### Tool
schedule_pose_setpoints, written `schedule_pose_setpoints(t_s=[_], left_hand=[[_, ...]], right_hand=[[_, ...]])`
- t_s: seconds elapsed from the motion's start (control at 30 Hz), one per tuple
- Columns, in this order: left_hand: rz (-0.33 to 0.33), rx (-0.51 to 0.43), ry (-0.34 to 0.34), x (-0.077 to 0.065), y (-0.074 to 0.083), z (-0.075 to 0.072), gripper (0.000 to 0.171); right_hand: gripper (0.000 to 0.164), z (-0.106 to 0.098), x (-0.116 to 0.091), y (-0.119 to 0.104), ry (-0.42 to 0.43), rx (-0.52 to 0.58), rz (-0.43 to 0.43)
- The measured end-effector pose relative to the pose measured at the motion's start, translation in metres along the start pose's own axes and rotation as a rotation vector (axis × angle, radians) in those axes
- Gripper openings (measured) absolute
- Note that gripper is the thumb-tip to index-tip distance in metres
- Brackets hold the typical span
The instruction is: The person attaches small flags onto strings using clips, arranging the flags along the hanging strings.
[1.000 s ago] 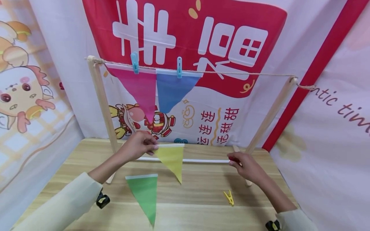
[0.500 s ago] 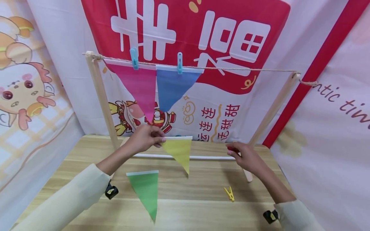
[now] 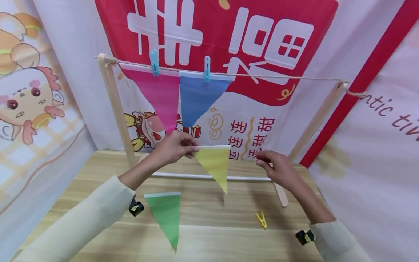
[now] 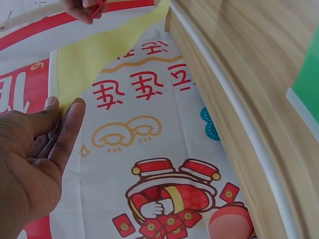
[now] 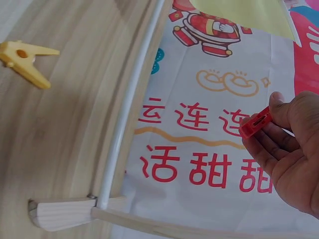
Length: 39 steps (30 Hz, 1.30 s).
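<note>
My left hand pinches the white-topped corner of a yellow triangular pennant, which hangs point down below the string. In the left wrist view thumb and fingers meet at the edge of the same pennant. On the right, my right hand holds a small red clothespin between thumb and fingers. Above, a pink pennant and a blue pennant hang from the string, each under a light blue clothespin. A green pennant lies flat on the table.
Two wooden posts, the left post and the right post, carry the string. A white rod runs low between them. A yellow clothespin lies on the wooden table. A printed cloth hangs behind.
The left hand has moved right and up with the yellow pennant, bringing it nearer the right hand. The right hand, still holding the red clothespin, has risen slightly.
</note>
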State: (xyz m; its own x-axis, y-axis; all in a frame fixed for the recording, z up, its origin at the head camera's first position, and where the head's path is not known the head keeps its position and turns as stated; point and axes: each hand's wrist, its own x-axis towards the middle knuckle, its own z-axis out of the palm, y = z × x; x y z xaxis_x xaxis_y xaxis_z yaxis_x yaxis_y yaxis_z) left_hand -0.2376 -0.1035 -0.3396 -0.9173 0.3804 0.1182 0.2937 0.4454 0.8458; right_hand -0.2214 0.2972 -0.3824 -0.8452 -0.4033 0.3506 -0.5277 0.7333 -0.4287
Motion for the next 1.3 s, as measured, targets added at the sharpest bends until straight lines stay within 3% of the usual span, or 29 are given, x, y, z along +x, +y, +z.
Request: schedule_pose_setpoints(t_s=[0.17,0.5,0.8,1.3], left_hand=[[0.019,-0.025,0.006,0.005,0.011,0.002,0.012],[0.123,0.044,0.056,0.014,0.034,0.003,0.011],[0.167,0.072,0.070,0.019,0.049,0.003,0.014],[0.176,0.104,0.085,0.030,0.058,0.005,0.016]], right_hand=[[0.029,-0.007,0.008,-0.008,0.017,0.006,-0.011],[0.033,-0.023,0.025,-0.020,0.050,0.017,-0.036],[0.037,-0.044,0.034,-0.033,0.040,0.015,-0.008],[0.038,-0.068,0.043,-0.043,0.127,-0.009,-0.070]])
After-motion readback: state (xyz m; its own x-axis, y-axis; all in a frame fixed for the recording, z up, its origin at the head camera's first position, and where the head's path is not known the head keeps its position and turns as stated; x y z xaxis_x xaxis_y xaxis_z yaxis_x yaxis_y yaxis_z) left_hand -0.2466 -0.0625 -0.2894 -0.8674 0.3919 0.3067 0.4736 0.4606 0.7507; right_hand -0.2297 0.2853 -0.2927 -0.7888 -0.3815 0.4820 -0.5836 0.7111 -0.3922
